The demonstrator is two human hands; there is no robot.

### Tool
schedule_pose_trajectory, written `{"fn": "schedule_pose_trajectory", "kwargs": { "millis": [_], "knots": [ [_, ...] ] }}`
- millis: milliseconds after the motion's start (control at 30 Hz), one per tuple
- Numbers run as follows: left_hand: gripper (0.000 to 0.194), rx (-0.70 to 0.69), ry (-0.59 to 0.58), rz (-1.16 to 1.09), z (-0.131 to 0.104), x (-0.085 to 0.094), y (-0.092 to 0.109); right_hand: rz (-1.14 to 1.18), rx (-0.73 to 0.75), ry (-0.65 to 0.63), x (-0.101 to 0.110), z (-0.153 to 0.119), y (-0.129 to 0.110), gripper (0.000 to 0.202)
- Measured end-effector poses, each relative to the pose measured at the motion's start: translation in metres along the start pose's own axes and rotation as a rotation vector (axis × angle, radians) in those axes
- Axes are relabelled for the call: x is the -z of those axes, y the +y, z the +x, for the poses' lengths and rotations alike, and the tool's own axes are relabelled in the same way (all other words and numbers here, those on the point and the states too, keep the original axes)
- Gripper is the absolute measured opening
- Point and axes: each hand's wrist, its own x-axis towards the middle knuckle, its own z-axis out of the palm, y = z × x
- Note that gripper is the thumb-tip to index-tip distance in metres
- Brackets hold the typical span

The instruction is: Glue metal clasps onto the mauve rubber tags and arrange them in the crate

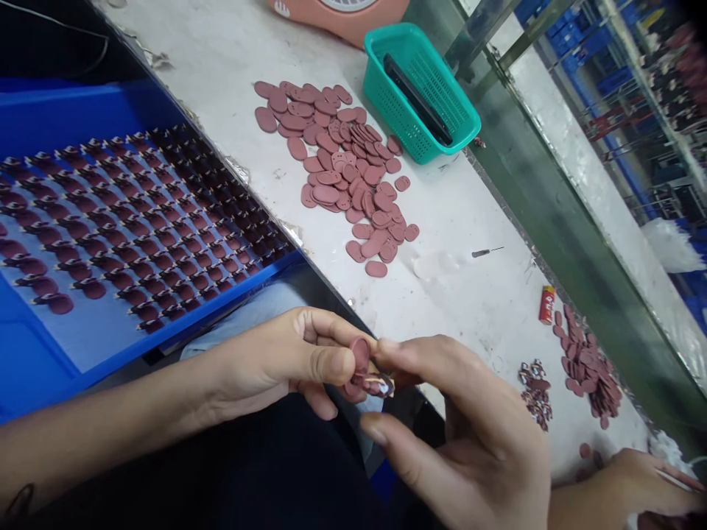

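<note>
My left hand [287,361], coming in from the left, pinches a small figure [377,384] made of reddish-brown oval discs with a white and dark part at its end. The discs stand between thumb and fingers. My right hand [464,419] is just right of the figure, its thumb and index finger apart on either side of the figure's end, with nothing visible between them. Beyond both hands, a pile of reddish-brown oval discs [347,169] lies on the pale table [458,294].
A blue tray [166,335] at left holds rows of similar figures. A green basket [423,88] holds a dark long object. Farther right are a thin tool [487,252], a red-yellow item [546,305], small figures [535,394] and another disc pile [588,368]. Another person's hand [635,486] is at lower right.
</note>
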Motion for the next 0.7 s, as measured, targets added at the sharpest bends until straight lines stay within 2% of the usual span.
{"fn": "schedule_pose_trajectory", "kwargs": {
  "millis": [67,200,300,700],
  "knots": [
    [0.029,-0.004,-0.006,-0.014,-0.001,0.001,0.0,-0.007,-0.013,0.01,0.001,-0.002,0.002,0.051],
    [0.026,0.003,0.002,-0.03,0.0,0.005,0.0,-0.041,0.035,-0.008,0.0,-0.001,0.006,0.031],
    [0.027,0.007,0.026,-0.042,0.003,0.006,-0.001,-0.053,0.047,-0.014,-0.003,0.003,0.008,0.024],
    [0.032,-0.012,0.088,-0.075,-0.007,0.008,-0.009,-0.055,0.085,-0.019,-0.012,0.008,0.007,0.016]
  ]
}}
